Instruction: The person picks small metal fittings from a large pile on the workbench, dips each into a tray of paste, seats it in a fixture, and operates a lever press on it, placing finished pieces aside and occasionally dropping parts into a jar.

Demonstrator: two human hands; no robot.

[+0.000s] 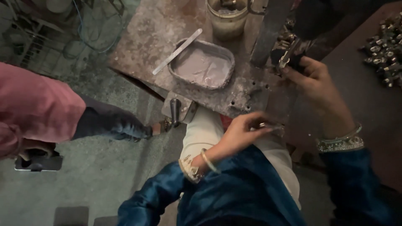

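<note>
My left hand (242,133) reaches forward at the near edge of a stained metal worktable (146,37), its fingertips pinched on a small shiny metal part (263,124). My right hand (315,79) is raised at the right, fingers closed around a dark lever handle (293,56) beside an upright metal bar (268,31). Both arms wear blue velvet sleeves with bangles at the wrists. A grey oval tray (228,54) of pale paste sits on the table ahead of my left hand.
A flat metal strip (178,51) leans on the tray. A round container (228,19) stands behind it. A pile of small metal fittings (385,50) lies at the far right. Another person in pink (35,104) sits at left, holding a phone (37,162).
</note>
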